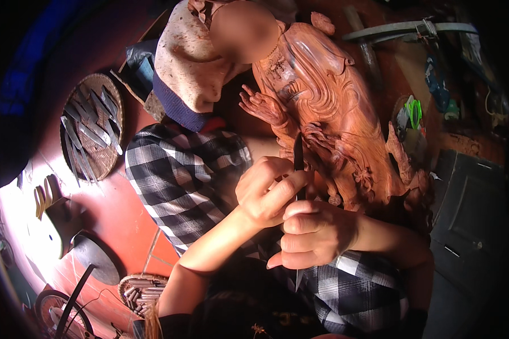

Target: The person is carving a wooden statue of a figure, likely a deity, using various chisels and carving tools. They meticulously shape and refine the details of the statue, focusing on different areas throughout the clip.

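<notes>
A slim, dark carving tool (298,151) stands nearly upright between my two hands. Its dark end rises above my fingers, and a thin, pale pointed end shows below them. My left hand (272,191) is closed about its upper part, with the fingers bent. Just below and to the right, my right hand (318,233) is wrapped around the tool in a fist. The middle of the tool is hidden by my fingers. Beyond my hands leans a carved reddish-brown wooden statue (328,79) in flowing robes, with one raised hand; its head area is blurred.
A round woven tray (116,148) at the left holds several long metal tools. Lower down, a basket (123,282) contains several short rods. Black-and-white plaid cloth (181,186) lies beneath my arms, beside a beige cloth (181,62). A dark case (464,203) sits on the right.
</notes>
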A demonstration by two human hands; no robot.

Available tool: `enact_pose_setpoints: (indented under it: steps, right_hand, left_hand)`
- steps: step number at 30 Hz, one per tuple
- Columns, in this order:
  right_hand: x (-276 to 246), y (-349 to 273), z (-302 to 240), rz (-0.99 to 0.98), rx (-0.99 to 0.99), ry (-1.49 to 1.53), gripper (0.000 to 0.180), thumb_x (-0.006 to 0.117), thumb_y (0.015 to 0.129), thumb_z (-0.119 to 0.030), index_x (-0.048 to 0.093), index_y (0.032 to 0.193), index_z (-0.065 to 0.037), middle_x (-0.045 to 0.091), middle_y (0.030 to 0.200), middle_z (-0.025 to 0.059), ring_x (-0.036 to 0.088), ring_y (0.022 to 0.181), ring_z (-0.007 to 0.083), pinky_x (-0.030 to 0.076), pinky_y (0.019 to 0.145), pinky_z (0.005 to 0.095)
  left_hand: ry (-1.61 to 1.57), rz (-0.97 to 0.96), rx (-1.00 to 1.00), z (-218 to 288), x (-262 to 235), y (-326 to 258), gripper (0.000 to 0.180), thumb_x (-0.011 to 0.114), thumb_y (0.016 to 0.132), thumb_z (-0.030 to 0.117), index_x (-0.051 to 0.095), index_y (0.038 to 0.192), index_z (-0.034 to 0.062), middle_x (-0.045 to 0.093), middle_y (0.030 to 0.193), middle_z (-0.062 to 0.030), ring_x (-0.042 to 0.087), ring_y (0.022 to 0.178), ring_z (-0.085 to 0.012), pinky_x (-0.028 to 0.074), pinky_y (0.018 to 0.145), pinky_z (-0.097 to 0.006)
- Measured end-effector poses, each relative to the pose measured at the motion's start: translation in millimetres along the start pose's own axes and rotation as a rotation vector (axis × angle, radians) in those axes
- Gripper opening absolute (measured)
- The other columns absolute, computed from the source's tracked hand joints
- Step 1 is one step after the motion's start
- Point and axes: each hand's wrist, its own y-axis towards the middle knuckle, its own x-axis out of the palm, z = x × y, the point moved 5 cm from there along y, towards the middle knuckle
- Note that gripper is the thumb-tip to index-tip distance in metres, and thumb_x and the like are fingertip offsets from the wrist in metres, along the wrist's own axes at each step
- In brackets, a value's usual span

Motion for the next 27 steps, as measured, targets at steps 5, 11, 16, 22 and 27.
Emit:
enact_pose_setpoints:
  steps: [5, 11, 16, 22, 27]
  right_hand:
    - [1, -2, 3, 0.006, -0.048, 0.011, 0.023, 0.078, 0.075, -0.013, 0.056, 0.068, -0.013, 0.050, 0.076, -0.0018, 0.051, 0.080, 0.0182, 0.048, 0.078, 0.0345]
    - [-4, -5, 14, 0.061, -0.010, 0.064, 0.016, 0.073, 0.066, -0.010, 0.058, 0.068, -0.012, 0.052, 0.077, -0.0009, 0.053, 0.082, 0.0185, 0.047, 0.074, 0.0325]
    - [-6, -7, 9, 0.021, -0.031, 0.063, 0.012, 0.067, 0.062, -0.010, 0.056, 0.068, -0.012, 0.050, 0.076, -0.0001, 0.053, 0.081, 0.0183, 0.046, 0.071, 0.0304]
    - [-4, -6, 12, -0.005, 0.012, 0.163, 0.013, 0.067, 0.063, -0.013, 0.054, 0.066, -0.010, 0.048, 0.074, 0.0006, 0.051, 0.078, 0.0188, 0.044, 0.071, 0.0336]
    - [-7, 1, 17, -0.004, -0.030, 0.149, 0.018, 0.068, 0.060, -0.013, 0.052, 0.067, -0.009, 0.046, 0.073, 0.0011, 0.049, 0.072, 0.0198, 0.040, 0.064, 0.0340]
  left_hand:
    - [0.102, 0.088, 0.082, 1, 0, -1, 0.027, 0.080, 0.068, 0.021, 0.078, 0.092, 0.0096, 0.061, 0.086, -0.0076, 0.067, 0.074, -0.0208, 0.052, 0.051, -0.031]
    - [0.083, 0.000, 0.086, -1, 5, 12, 0.026, 0.079, 0.066, 0.019, 0.076, 0.089, 0.0065, 0.065, 0.090, -0.0088, 0.067, 0.074, -0.0234, 0.054, 0.057, -0.031]
    - [0.114, -0.013, 0.115, 2, 7, 9, 0.023, 0.079, 0.069, 0.020, 0.075, 0.087, 0.0064, 0.066, 0.089, -0.0092, 0.066, 0.074, -0.0228, 0.052, 0.057, -0.031]
    - [0.114, -0.024, -0.019, 5, 3, 3, 0.021, 0.078, 0.068, 0.019, 0.076, 0.085, 0.0087, 0.066, 0.089, -0.0081, 0.066, 0.074, -0.0215, 0.051, 0.055, -0.031]
    - [0.169, -0.065, 0.031, 2, 5, 10, 0.021, 0.078, 0.066, 0.020, 0.076, 0.084, 0.0095, 0.066, 0.087, -0.0084, 0.067, 0.074, -0.0215, 0.053, 0.057, -0.030]
